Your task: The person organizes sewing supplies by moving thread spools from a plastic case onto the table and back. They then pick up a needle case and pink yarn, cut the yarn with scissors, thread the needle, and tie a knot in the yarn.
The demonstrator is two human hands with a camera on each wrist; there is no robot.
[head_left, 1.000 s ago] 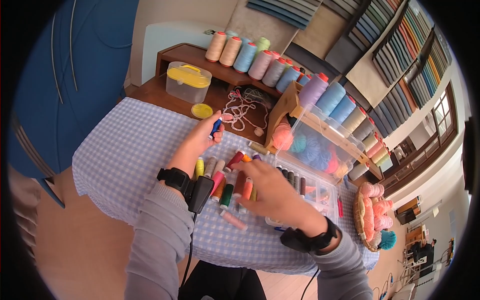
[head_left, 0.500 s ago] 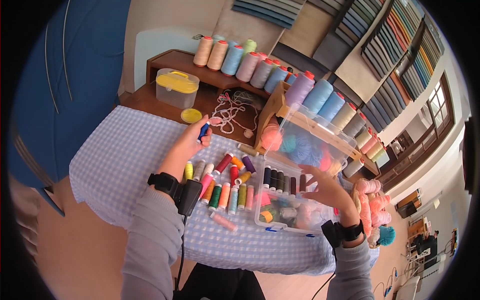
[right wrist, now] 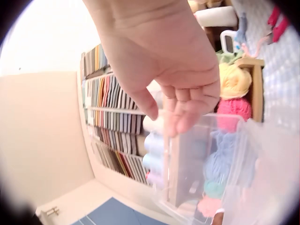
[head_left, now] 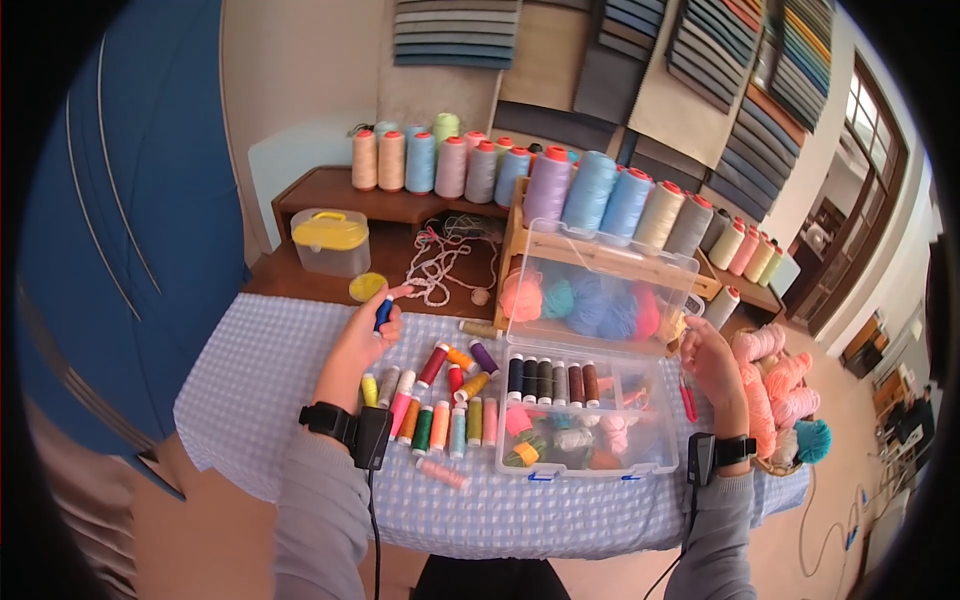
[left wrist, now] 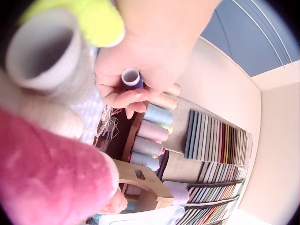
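My left hand (head_left: 362,340) grips a blue thread spool (head_left: 384,315) above the back of the checked cloth; its white hollow end faces the left wrist view. The right hand (head_left: 712,360), fingers loosely bent and holding nothing, hovers by the right side of a clear plastic box (head_left: 585,471) with its lid (head_left: 640,345) raised. A row of dark and brown thread spools (head_left: 545,382) stands in the box's back compartment. Between the left hand and the box lie many coloured thread spools (head_left: 423,428), with a pale pink spool (head_left: 443,474) apart in front.
Behind the lid stands a wooden rack (head_left: 518,240) with yarn balls and large thread cones (head_left: 590,195). A yellow-lidded tub (head_left: 330,245) and tangled cord (head_left: 437,268) lie back left. At right are pink-handled scissors (head_left: 688,403) and a yarn basket (head_left: 765,466).
My right hand has moved right from over the loose spools, across the box, to beyond its right side. The left hand keeps the blue spool. The head view has shifted and levelled.
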